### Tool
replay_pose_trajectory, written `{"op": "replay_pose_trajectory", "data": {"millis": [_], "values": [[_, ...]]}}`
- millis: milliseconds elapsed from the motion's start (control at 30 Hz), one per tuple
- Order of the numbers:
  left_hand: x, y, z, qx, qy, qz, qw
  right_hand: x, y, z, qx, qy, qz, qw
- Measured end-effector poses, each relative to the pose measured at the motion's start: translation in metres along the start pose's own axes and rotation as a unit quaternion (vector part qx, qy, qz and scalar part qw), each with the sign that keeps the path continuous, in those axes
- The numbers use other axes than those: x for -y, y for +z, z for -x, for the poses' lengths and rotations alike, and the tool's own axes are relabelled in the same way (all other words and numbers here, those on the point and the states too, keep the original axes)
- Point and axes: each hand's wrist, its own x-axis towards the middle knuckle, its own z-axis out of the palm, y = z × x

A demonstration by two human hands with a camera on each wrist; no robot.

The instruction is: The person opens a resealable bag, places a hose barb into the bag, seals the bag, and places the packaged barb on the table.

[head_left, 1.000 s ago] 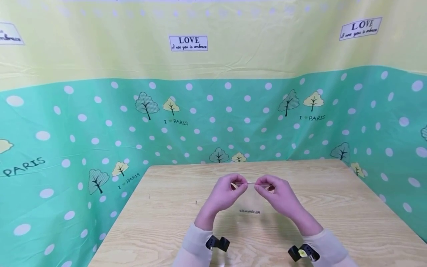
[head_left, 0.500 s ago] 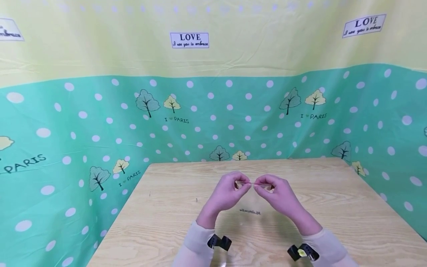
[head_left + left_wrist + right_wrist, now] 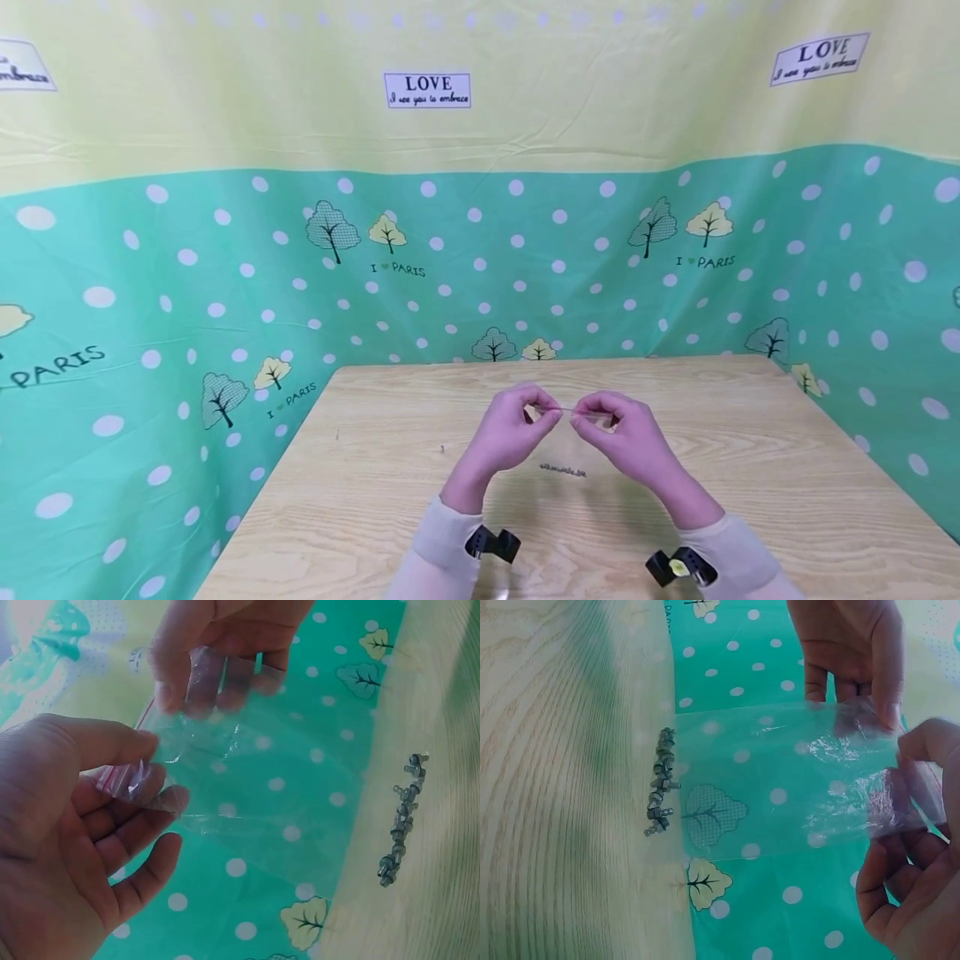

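My left hand (image 3: 512, 429) and right hand (image 3: 624, 433) face each other above the table, fingertips close together. Between thumb and fingers, each pinches the top edge of a clear zip-lock bag (image 3: 262, 780). A red line marks the bag's zip strip, seen by the thumbs in the left wrist view. From there the thin plastic hangs down, some of it creased in the right wrist view. Along its bottom lies a row of several small metal screws or bolts (image 3: 661, 780), also visible as a dark line of screws (image 3: 562, 472) in the head view. Whether the zip is sealed, I cannot tell.
Beneath the hands is a light wood-grain table (image 3: 360, 517). A green and yellow patterned curtain (image 3: 420, 275) surrounds its back and sides. Small dark marks (image 3: 442, 450) show on the tabletop left of the hands. Each wrist wears a black camera (image 3: 495, 545).
My left fingertips have come slightly closer to the right ones along the bag's top edge. The row of metal pieces has shifted a little. Both hands keep their pinch.
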Motion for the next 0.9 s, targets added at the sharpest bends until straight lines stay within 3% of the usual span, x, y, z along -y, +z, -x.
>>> {"op": "replay_pose_trajectory", "data": {"millis": [100,400,733,900], "values": [[0.000,0.000,-0.001,-0.002,0.006,0.005,1.0000,0.001,-0.001,0.000,0.001,0.007,0.001,1.000],[0.000,0.001,0.000,-0.018,-0.019,0.057,0.9980,0.004,-0.002,0.000,-0.018,-0.009,0.006,1.000],[0.003,-0.009,0.003,-0.069,-0.044,0.038,0.9959,0.007,-0.013,-0.002,0.001,0.003,0.024,1.000],[0.004,-0.012,0.003,-0.075,-0.047,0.041,0.9952,0.006,-0.018,-0.002,0.001,0.009,0.029,1.000]]}}
